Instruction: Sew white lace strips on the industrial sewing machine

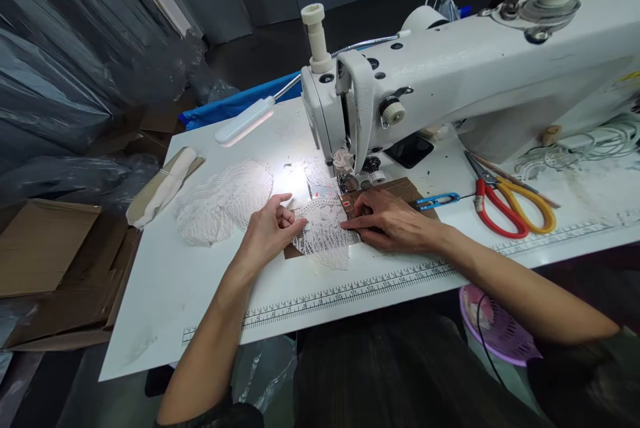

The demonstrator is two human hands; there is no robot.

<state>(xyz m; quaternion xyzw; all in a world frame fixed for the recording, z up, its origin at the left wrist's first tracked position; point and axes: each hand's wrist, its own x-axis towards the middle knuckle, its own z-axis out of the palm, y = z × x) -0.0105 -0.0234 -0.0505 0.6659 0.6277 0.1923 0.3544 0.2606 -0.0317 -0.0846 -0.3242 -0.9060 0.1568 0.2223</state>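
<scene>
Lace (325, 231): white openwork cloth, rough, matt; more lace heaped left (220, 205). Card (400, 189) under it: brown, matt paperboard. Bench (165, 281): smooth white laminate, slight sheen, printed ruler near edge. Machine (450, 75): glossy white painted metal, scuffed. Scissors (505, 205): metal blades, glossy red and yellow plastic handles. Snips (437, 201): blue plastic. Boxes (45, 248) far left: matt brown cardboard. Basket (500, 335): pink plastic.
</scene>
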